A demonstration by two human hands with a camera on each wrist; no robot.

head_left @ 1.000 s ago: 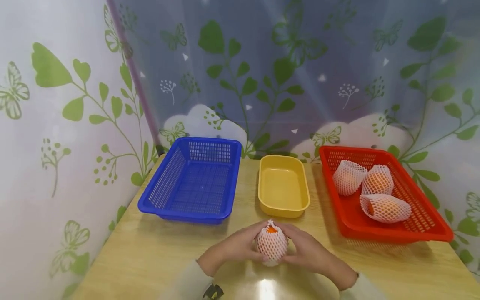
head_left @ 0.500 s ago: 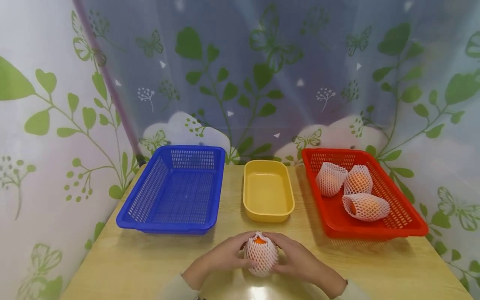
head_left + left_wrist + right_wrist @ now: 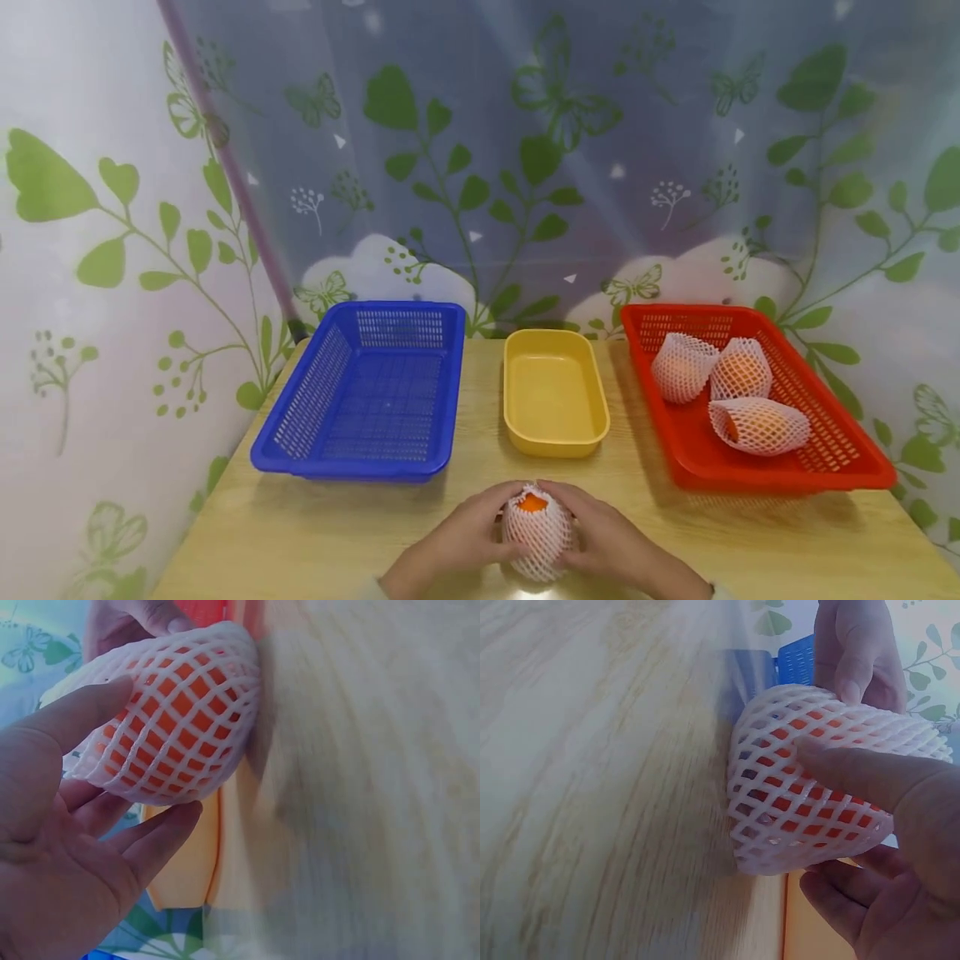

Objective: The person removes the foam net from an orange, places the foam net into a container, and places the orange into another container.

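Observation:
An orange fruit (image 3: 533, 503) in a white foam net (image 3: 537, 546) stands upright near the table's front edge. My left hand (image 3: 463, 540) grips it from the left and my right hand (image 3: 617, 537) from the right. At the top, the net is parted and bare orange skin shows. In the left wrist view, the thumb of my left hand (image 3: 64, 825) presses the mesh while its fingers curve round the far side. My right hand (image 3: 907, 847) holds it the same way in the right wrist view. Close to the tabletop, the net's lower end hides the fruit's base.
Behind the hands stands a shallow yellow tub (image 3: 557, 447). A blue basket (image 3: 356, 467) lies to its left. To the right, a red basket (image 3: 697, 471) holds three netted fruits (image 3: 761, 425). A patterned curtain (image 3: 450, 192) closes off the table's back.
The head view has shifted. Both hands keep their hold on the netted fruit, and the net's top is spread wider, baring more orange skin. Baskets and tub stay put on the table.

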